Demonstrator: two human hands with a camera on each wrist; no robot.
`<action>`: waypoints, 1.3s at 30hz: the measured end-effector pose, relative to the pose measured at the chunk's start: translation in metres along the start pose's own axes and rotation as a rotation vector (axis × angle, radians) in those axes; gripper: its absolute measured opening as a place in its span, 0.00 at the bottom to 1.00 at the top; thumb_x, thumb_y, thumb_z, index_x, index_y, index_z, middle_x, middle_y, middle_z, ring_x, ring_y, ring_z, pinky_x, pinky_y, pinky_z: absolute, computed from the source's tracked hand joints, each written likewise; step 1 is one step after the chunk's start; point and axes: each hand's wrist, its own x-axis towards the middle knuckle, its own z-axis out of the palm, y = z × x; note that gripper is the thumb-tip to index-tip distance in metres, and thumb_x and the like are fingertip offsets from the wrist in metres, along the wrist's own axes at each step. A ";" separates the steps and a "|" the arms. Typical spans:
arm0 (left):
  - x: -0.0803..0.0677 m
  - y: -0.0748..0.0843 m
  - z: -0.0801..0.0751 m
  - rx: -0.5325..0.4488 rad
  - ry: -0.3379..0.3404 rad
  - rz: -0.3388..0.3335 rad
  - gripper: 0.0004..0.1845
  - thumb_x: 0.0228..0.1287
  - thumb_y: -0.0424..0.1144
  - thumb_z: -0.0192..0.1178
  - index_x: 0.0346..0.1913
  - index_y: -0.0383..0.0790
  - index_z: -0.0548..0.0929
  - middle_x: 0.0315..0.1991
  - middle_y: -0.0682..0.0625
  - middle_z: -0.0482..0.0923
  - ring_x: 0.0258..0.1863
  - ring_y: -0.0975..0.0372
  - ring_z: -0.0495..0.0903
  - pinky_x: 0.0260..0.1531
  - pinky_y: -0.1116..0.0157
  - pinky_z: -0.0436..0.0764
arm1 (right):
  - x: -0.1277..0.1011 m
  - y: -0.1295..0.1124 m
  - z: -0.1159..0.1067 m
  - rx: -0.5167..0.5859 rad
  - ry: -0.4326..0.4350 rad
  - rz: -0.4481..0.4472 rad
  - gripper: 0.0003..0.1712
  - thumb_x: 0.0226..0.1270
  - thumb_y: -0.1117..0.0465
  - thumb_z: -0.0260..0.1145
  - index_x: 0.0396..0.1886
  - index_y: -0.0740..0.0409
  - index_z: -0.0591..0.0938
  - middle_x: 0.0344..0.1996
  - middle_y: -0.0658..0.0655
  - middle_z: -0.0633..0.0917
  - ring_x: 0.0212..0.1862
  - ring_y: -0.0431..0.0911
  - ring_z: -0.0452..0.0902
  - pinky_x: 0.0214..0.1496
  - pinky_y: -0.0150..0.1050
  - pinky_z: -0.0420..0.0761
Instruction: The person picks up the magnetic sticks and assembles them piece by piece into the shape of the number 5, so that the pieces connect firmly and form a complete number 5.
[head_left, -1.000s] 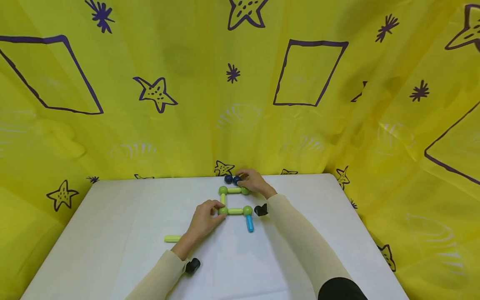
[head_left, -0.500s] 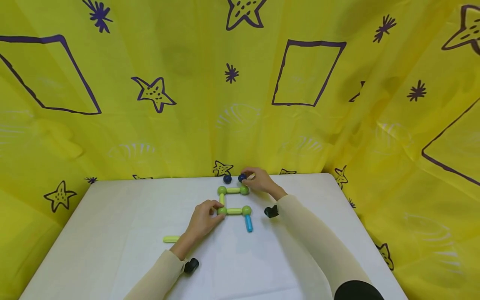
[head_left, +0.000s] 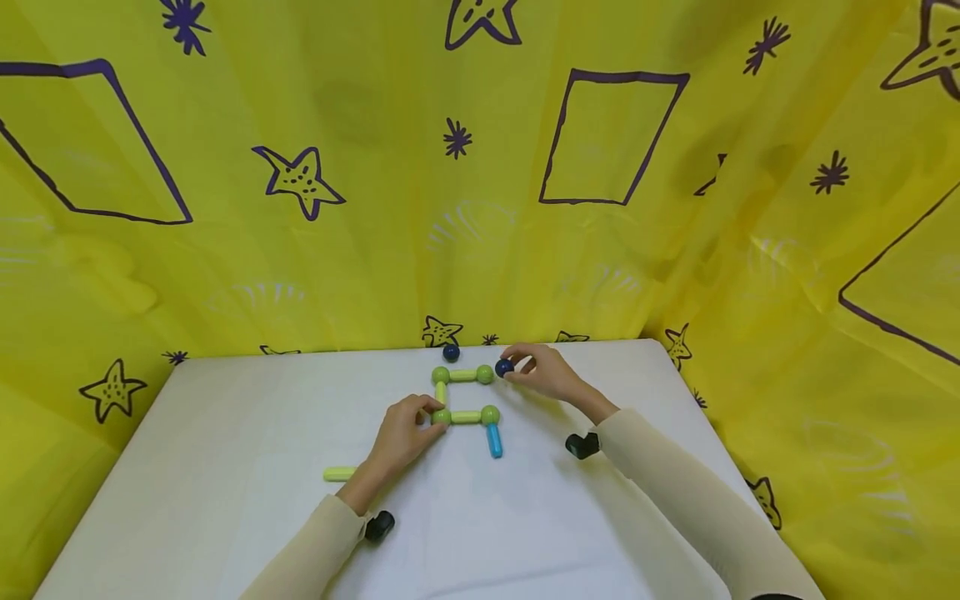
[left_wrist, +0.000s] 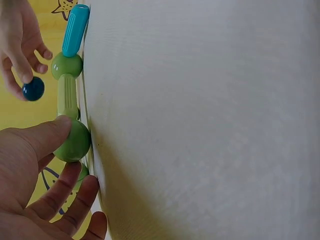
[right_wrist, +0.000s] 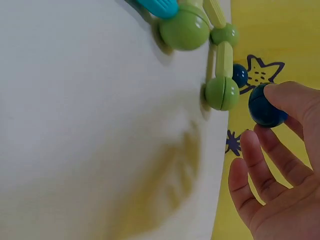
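Observation:
My left hand pinches the green ball at the near left corner of a joined shape of green balls and pale green rods. A blue rod sticks out toward me from the near right ball. In my right hand a dark blue ball is pinched between thumb and index finger, other fingers loosely bent. It is just right of the far right green ball. A second dark blue ball lies behind the shape.
A loose pale green rod lies on the white table, left of my left wrist and partly behind it. A yellow patterned curtain stands along the table's back and right edges.
My right hand has drawn one dark blue ball away from the other, to the right and slightly nearer me. My left hand stays on its green ball.

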 end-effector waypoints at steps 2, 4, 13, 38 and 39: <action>0.000 0.000 0.000 0.005 -0.002 -0.002 0.12 0.57 0.33 0.76 0.44 0.42 0.89 0.38 0.51 0.83 0.35 0.58 0.77 0.38 0.62 0.76 | -0.010 0.000 0.001 0.008 -0.009 0.000 0.19 0.67 0.59 0.74 0.56 0.53 0.85 0.46 0.56 0.87 0.38 0.46 0.82 0.41 0.41 0.81; 0.000 -0.001 0.001 0.006 -0.003 -0.003 0.12 0.57 0.33 0.76 0.44 0.42 0.89 0.38 0.52 0.83 0.35 0.59 0.76 0.38 0.62 0.76 | -0.020 0.000 0.002 0.018 -0.011 -0.004 0.19 0.67 0.60 0.74 0.56 0.53 0.85 0.46 0.55 0.87 0.38 0.45 0.82 0.42 0.40 0.81; -0.002 0.000 0.000 0.009 -0.001 -0.014 0.12 0.57 0.34 0.76 0.44 0.43 0.89 0.38 0.52 0.84 0.36 0.58 0.77 0.38 0.62 0.77 | -0.065 -0.008 0.015 0.116 -0.007 -0.021 0.19 0.66 0.59 0.75 0.56 0.51 0.85 0.48 0.51 0.87 0.40 0.45 0.81 0.39 0.36 0.82; 0.001 0.000 -0.001 0.012 -0.004 0.000 0.12 0.57 0.33 0.76 0.45 0.41 0.89 0.38 0.51 0.84 0.35 0.59 0.77 0.38 0.62 0.77 | -0.125 -0.014 0.073 0.106 -0.004 -0.003 0.18 0.64 0.59 0.76 0.53 0.49 0.85 0.44 0.45 0.86 0.40 0.42 0.78 0.42 0.35 0.78; 0.001 0.000 -0.001 0.013 -0.004 0.000 0.12 0.57 0.33 0.76 0.45 0.41 0.89 0.38 0.51 0.84 0.35 0.59 0.77 0.38 0.62 0.77 | -0.126 -0.014 0.074 0.102 -0.003 -0.003 0.18 0.65 0.59 0.76 0.53 0.49 0.85 0.44 0.45 0.86 0.40 0.42 0.78 0.42 0.35 0.78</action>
